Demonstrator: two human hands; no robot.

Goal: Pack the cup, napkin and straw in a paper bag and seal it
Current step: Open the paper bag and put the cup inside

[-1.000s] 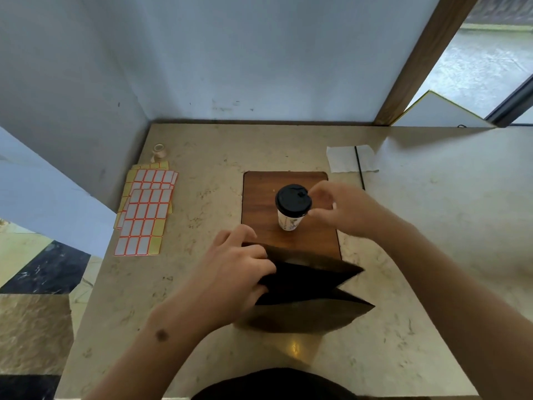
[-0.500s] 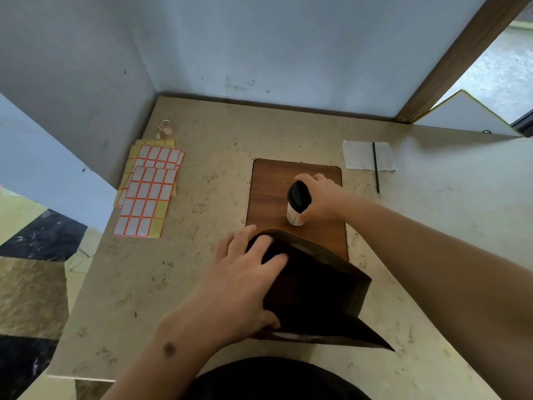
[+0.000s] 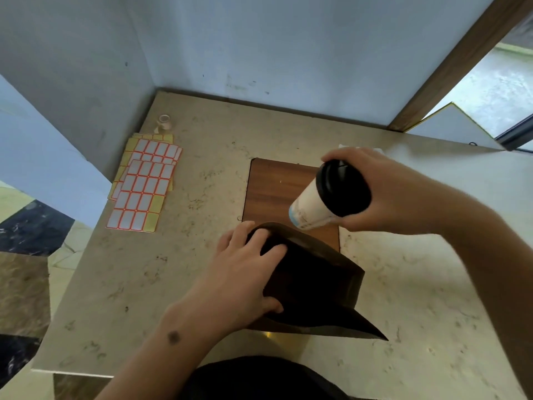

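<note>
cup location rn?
Head view, right of centre: the cup is tilted in the right hand, above the wooden board, just beyond the open paper bag.

Both forearms bare, no sleeves; small dark round mark on left forearm (image 3: 174,337) near wrist; dark garment (image 3: 259,376) at near edge.

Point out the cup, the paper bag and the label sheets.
cup (image 3: 310,206), head view, on its white paper wall.
paper bag (image 3: 340,255), head view, on its far rim.
label sheets (image 3: 144,183), head view, on the top sheet's middle.
</note>
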